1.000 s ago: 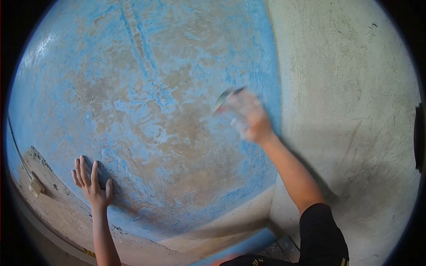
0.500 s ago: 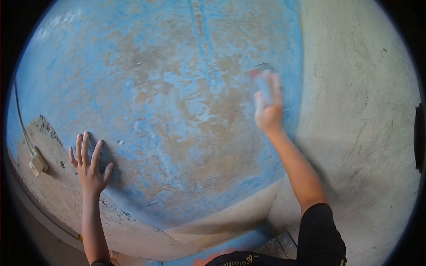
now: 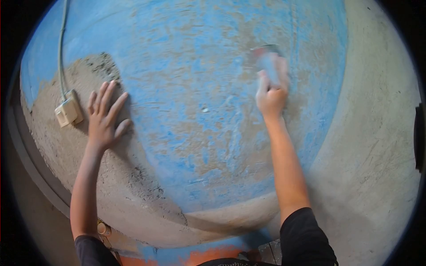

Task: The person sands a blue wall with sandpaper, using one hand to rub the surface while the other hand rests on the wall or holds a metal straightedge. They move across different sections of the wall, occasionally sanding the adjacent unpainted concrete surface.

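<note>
My left hand (image 3: 105, 116) lies flat with fingers spread against bare grey plaster, just beside the peeling blue paint of the wall (image 3: 177, 88). To its left is a cream switch box (image 3: 69, 111) fixed to the wall. My right hand (image 3: 272, 95) is closed around a scraper (image 3: 270, 64), blurred by motion. Its dark blade edge and a reddish part show above my fingers, against the patchy blue and brown surface. The blade's exact shape is hard to make out.
A cable (image 3: 61, 48) runs up the wall from the switch box. An unpainted grey wall (image 3: 377, 133) meets the blue one at the right. Low down are a blue and orange surface (image 3: 213, 255) and a small round container (image 3: 103, 228).
The view has shifted left, bringing more of the cable and bare plaster in. My left hand now rests on plaster closer to the switch box. My right hand still grips the scraper at the wall.
</note>
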Motion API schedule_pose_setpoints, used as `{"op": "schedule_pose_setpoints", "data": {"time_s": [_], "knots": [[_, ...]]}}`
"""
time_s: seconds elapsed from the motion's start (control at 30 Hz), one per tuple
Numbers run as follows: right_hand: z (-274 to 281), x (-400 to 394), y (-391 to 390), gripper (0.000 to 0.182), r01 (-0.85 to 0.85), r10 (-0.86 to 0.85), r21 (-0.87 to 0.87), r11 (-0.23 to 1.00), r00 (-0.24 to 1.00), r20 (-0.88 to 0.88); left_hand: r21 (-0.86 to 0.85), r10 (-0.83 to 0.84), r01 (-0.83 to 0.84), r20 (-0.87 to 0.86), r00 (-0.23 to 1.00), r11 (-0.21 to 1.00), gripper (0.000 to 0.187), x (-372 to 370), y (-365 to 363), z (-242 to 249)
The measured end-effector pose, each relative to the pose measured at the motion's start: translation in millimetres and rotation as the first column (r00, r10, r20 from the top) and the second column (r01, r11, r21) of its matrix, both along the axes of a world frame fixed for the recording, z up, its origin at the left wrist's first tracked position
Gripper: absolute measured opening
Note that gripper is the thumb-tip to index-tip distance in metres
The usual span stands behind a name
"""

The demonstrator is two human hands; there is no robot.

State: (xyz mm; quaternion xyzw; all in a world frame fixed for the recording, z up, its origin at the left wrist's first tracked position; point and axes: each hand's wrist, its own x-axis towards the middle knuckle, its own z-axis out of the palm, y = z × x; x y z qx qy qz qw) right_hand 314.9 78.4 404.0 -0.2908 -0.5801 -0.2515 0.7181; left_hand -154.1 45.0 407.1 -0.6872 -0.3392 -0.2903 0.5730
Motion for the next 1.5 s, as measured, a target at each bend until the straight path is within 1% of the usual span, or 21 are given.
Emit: {"op": "schedule_pose_setpoints", "data": {"time_s": [0.1, 0.13, 0.23, 0.27, 0.33, 0.4, 0.47, 0.57, 0.6, 0.7, 0.73, 0.83, 0.87, 0.97, 1.03, 1.1, 1.2, 1.3, 1.33, 1.43, 1.5], "knots": [[2, -74, -2, 0.048, 0.342, -0.353, 0.143, 0.929, 0.934, 0.058, 0.02, -0.007, 0.007, 0.028, 1.0, 1.0, 0.066, 1, 1, -2], [-3, -95, -7, 0.045, 0.177, -0.248, 0.211, 0.961, 0.89, 0.384, 0.001, 0.006, -0.006, 0.05, 0.999, 1.0, 0.066, 2, -1, -3], [8, -115, -10, 0.044, 0.12, -0.231, 0.2, 0.972, 0.624, 0.747, 0.004, -0.002, 0.002, 0.032, 0.999, 1.0, 0.066, -1, -2, -3], [20, -117, -1, 0.047, 0.189, -0.298, 0.281, 0.941, 0.857, 0.42, -0.013, 0.002, -0.002, 0.046, 0.999, 1.0, 0.067, -1, -1, -4], [30, -141, -4, 0.047, 0.165, -0.172, 0.092, 0.982, 0.982, 0.076, -0.048, 0.006, -0.002, 0.064, 0.998, 0.999, 0.067, -1, -2, -5], [26, -168, -7, 0.048, 0.154, -0.169, 0.09, 0.984, 0.967, 0.19, -0.089, 0.001, 0.007, 0.082, 0.997, 0.996, 0.069, -2, -2, -6], [10, -196, -15, 0.048, 0.127, -0.301, 0.293, 0.948, 0.663, 0.686, -0.101, -0.013, 0.022, 0.089, 0.996, 0.995, 0.069, -3, -1, -7], [43, -183, -7, 0.05, 0.327, -0.396, 0.311, 0.892, 0.897, 0.196, -0.092, -0.033, 0.042, 0.102, 0.994, 0.995, 0.07, -2, -2, -7], [51, -180, -13, 0.053, 0.074, -0.076, -0.028, 0.997, 0.995, -0.072, -0.093, -0.038, 0.048, 0.101, 0.994, 0.994, 0.069, -3, -1, -6], [29, -197, -4, 0.056, 0.268, -0.338, 0.271, 0.925, 0.904, 0.261, -0.097, -0.039, 0.05, 0.109, 0.993, 0.994, 0.069, -6, -1, -8], [20, -195, -12, 0.06, 0.213, -0.34, 0.271, 0.939, 0.707, 0.621, -0.096, -0.046, 0.057, 0.106, 0.993, 0.994, 0.069, -4, 0, -8], [19, -167, -6, 0.062, 0.235, -0.334, 0.244, 0.941, 0.772, 0.54, -0.084, -0.047, 0.057, 0.109, 0.993, 0.995, 0.071, -4, 2, -9], [18, -160, -2, 0.063, 0.249, -0.288, 0.195, 0.949, 0.934, 0.21, -0.081, -0.057, 0.066, 0.108, 0.992, 0.994, 0.071, -5, 3, -9], [-14, -159, -11, 0.063, 0.223, -0.259, 0.177, 0.959, 0.941, 0.219, -0.106, -0.049, 0.06, 0.105, 0.993, 0.993, 0.069, -4, -2, -7], [-37, -131, -10, 0.062, 0.173, -0.235, 0.162, 0.972, 0.621, 0.748, -0.097, -0.04, 0.05, 0.102, 0.994, 0.994, 0.069, -4, -3, -8], [-63, -111, -23, 0.061, 0.171, -0.175, 0.1, 0.98, 0.511, 0.842, -0.081, -0.027, 0.035, 0.098, 0.995, 0.996, 0.069, -3, -3, -8], [-83, -83, -9, 0.062, 0.203, -0.205, 0.057, 0.977, 0.847, 0.49, -0.024, -0.048, 0.05, 0.103, 0.993, 0.998, 0.068, -4, -1, -13], [-109, -48, -2, 0.063, 0.222, -0.222, 0.003, 0.975, 0.975, 0.007, 0.006, -0.052, 0.052, 0.143, 0.988, 0.999, 0.066, 0, 0, -25], [-120, -49, -22, 0.061, 0.217, -0.215, 0.032, 0.976, 0.917, 0.335, 0.005, -0.058, 0.058, 0.172, 0.983, 0.998, 0.065, 3, 0, -31], [-173, 9, -21, 0.059, 0.324, -0.257, 0.034, 0.945, 0.677, 0.689, -0.022, -0.143, 0.155, 0.272, 0.951, 0.988, 0.067, 26, -2, -69], [-177, 52, -13, 0.056, 0.379, -0.356, -0.073, 0.923, 0.908, 0.221, -0.057, -0.183, 0.21, 0.307, 0.934, 0.976, 0.072, 38, 0, -104]]}}
